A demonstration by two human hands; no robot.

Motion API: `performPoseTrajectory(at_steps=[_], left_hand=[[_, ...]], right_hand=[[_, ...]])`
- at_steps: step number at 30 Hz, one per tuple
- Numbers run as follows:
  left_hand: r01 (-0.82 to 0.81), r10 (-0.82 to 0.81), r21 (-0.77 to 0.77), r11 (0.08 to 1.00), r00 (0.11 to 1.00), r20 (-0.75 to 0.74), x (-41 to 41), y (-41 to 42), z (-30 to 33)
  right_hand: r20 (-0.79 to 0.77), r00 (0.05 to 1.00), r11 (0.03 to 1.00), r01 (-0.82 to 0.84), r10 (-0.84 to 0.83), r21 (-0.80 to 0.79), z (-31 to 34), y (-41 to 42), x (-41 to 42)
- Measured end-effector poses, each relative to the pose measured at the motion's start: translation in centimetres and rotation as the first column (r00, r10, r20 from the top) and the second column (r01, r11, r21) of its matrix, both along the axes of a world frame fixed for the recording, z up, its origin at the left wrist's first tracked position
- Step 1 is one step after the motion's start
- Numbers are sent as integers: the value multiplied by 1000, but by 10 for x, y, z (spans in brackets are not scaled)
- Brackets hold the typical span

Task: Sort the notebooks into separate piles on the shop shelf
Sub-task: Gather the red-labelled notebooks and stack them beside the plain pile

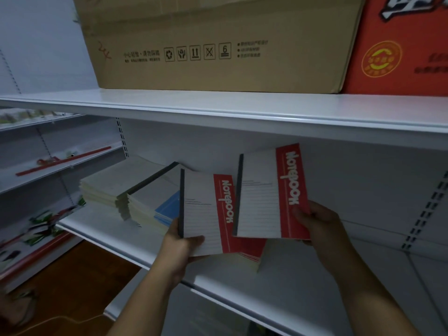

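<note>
A person sorts notebooks at a white shop shelf (303,270), holding 1 red-banded notebook in each hand. The left hand (180,241) grips the lower left corner of the left notebook (206,212), thumb curled across its lined white cover and fingers hidden beneath; this copy is raised just above a small red-edged pile (252,251) lying on the shelf. The right hand (315,221) pinches the right notebook (269,192) at the lower end of its red band, thumb on top, and holds it tilted in the air above the shelf, just beside the other copy and apart from it. Both covers carry a dark spine strip and the word "Notebook" printed along the red band. Further left on the same shelf sit 2 taller stacks: a stack of pale notebooks (101,190) and, touching it, a stack showing blue covers (167,209). On the shelf above rest a brown cardboard box (218,40) and a red carton (402,49).
</note>
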State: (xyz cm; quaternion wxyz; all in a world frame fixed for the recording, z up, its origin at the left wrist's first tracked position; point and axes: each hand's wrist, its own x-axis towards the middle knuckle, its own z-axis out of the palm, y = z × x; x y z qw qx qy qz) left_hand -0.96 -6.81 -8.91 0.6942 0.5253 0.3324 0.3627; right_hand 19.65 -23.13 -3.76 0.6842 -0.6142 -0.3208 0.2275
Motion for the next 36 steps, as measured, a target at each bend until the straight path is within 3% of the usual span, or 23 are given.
performPoseTrajectory(at_steps=[6, 12, 15, 17, 19, 21, 27, 32, 36], left_hand=[[89, -86, -32, 996, 994, 63, 5, -15, 3], [100, -100, -7, 995, 995, 25, -1, -15, 0], [67, -67, 8, 998, 998, 18, -7, -9, -1], [34, -34, -2, 999, 999, 17, -13, -5, -2], [8, -8, -13, 1000, 1000, 18, -17, -3, -2], [-2, 3, -31, 1000, 1000, 23, -19, 0, -2], [5, -4, -41, 999, 1000, 17, -21, 11, 3], [-11, 11, -28, 1000, 1000, 2, -20, 16, 2], [0, 1, -31, 1000, 1000, 8, -19, 18, 2]], right_hand=[[76, 992, 986, -91, 102, -141, -33, 29, -28], [430, 876, 943, -74, 217, -326, -49, 42, -41], [453, 887, 930, 89, 89, -357, -46, 43, -42], [524, 851, 819, 279, 31, -501, -42, 42, -37], [487, 862, 704, 258, 141, -662, -45, 42, -32], [414, 889, 661, 192, 197, -726, -53, 45, -28], [461, 875, 625, 278, 150, -730, -54, 46, -5], [279, 960, 875, 158, -28, -457, -23, 28, 8], [68, 991, 964, 124, -111, -236, 16, 12, 11]])
